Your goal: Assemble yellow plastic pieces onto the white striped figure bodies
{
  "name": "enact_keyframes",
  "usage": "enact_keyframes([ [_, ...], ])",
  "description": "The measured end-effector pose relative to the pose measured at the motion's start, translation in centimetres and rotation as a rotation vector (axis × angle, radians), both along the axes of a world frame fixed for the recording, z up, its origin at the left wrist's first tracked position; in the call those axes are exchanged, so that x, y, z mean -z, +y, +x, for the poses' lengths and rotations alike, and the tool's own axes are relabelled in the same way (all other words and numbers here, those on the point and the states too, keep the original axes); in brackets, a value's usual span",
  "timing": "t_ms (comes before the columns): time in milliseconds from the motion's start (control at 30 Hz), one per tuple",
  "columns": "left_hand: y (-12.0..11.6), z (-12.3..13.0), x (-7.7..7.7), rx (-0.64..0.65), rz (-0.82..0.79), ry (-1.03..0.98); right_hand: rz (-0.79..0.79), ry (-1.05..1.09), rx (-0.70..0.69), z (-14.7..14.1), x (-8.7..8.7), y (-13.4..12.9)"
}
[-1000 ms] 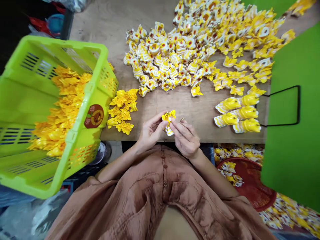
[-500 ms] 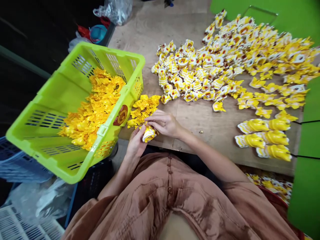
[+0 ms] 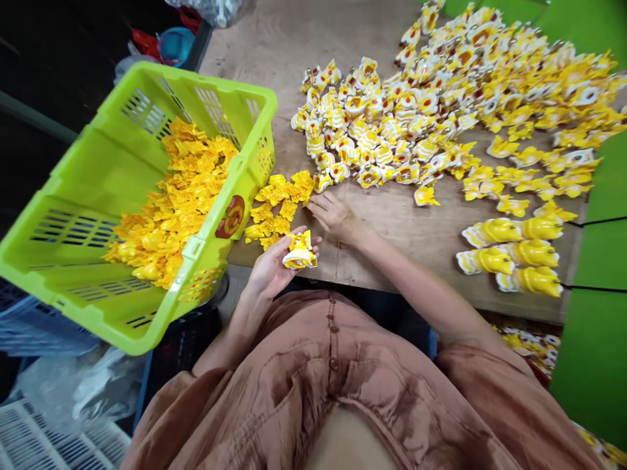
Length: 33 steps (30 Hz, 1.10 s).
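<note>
In the head view, the left hand [image 3: 269, 271] is held palm up just in front of the table's near edge, its thumb and fingers clamped on a small yellow and white figure [image 3: 298, 253]. The figure sits at the fingertips, its yellow part toward the table and its white-edged part toward the person. The right hand [image 3: 336, 217] is low over the table [image 3: 416, 238], palm down, its fingers stretched out and close together. Their tips reach the right edge of a small heap of yellow pieces [image 3: 267, 228]; whether they grip one cannot be told. That heap lies beside a lime green basket [image 3: 102, 173], which is tilted and has a round sticker [image 3: 231, 217] on its near side. Inside the basket is a larger mound of yellow parts [image 3: 171, 209]. Beyond the hands, a wide pile of yellow and white ornaments [image 3: 377, 134] spreads toward the far right, some of them showing red spots and gold-coloured bits. Nearer on the right, five longer yellow and white ornaments [image 3: 531, 254] lie close together in short rows. A green panel [image 3: 595, 313] stands along the table's right side. At the far left are a blue bowl [image 3: 176, 46] and clear plastic [image 3: 210, 10]. The person wears a brown shirt [image 3: 274, 378].
</note>
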<state>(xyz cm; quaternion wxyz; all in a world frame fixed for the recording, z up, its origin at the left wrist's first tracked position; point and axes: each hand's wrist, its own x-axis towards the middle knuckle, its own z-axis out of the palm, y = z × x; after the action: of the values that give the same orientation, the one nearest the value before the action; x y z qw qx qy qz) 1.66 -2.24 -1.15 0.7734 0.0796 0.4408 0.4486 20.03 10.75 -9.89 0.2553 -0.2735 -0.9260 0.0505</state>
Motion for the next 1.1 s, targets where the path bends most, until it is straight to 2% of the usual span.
enact_keyframes([
  [167, 0.0, 0.2, 0.5, -0.016, 0.032, 0.046, -0.078, -0.024, 0.156, -0.1, -0.6, 0.5],
  [267, 0.0, 0.5, 0.7, 0.01, 0.018, 0.04, -0.158, 0.033, 0.218, 0.7, -0.3, 0.1],
  [367, 0.1, 1.1, 1.1, 0.03, 0.014, 0.039, -0.227, 0.134, 0.236, 3.1, 0.3, -1.9],
  [467, 0.4, 1.8, 1.6, 0.035, 0.047, 0.072, -0.233, 0.177, 0.214, 5.6, 0.7, -4.7],
  [600, 0.6, 2.3, 2.0, 0.053, 0.048, 0.103, -0.235, 0.187, 0.228, 7.1, 0.4, -7.2],
  [700, 0.7, 2.6, 1.9, 0.06, 0.029, 0.135, -0.26, 0.308, 0.284, 7.0, -0.5, -7.8],
  [800, 0.6, 3.0, 1.6, 0.064, 0.011, 0.16, -0.321, 0.555, 0.347, 6.7, -2.3, -8.8],
  [867, 0.5, 3.6, 1.4, 0.055, 0.023, 0.182, -0.313, 0.649, 0.338, 6.7, -3.7, -10.0],
  [967, 0.3, 4.4, 1.2, 0.082, 0.079, 0.202, -0.214, 0.626, 0.279, 6.7, -4.9, -12.0],
  [1100, -0.2, 5.1, 1.0, 0.171, 0.178, 0.181, -0.122, 0.569, 0.325, 6.8, -4.8, -13.4],
])
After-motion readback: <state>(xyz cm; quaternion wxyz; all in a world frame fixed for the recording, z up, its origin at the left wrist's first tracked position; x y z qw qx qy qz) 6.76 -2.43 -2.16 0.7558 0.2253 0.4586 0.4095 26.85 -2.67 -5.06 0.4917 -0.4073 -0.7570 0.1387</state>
